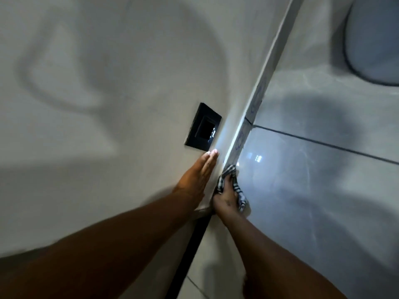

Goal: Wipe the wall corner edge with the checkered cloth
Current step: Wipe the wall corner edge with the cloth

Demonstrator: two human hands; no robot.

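Observation:
The wall corner edge (261,83) runs as a pale strip from the top right down to the middle of the view, between a plain painted wall and glossy tiles. My right hand (225,198) grips a bunched black-and-white checkered cloth (228,172) and presses it against the lower part of that edge. My left hand (199,171) lies flat on the painted wall just left of the corner, fingers straight and together, holding nothing. Its fingertips end just below a black switch plate.
A black square switch plate (203,127) is set in the painted wall beside the corner. Glossy grey tiles (313,180) with dark grout lines cover the right wall. A white rounded fixture (375,39) shows at the top right. A dark vertical strip (190,255) runs below my hands.

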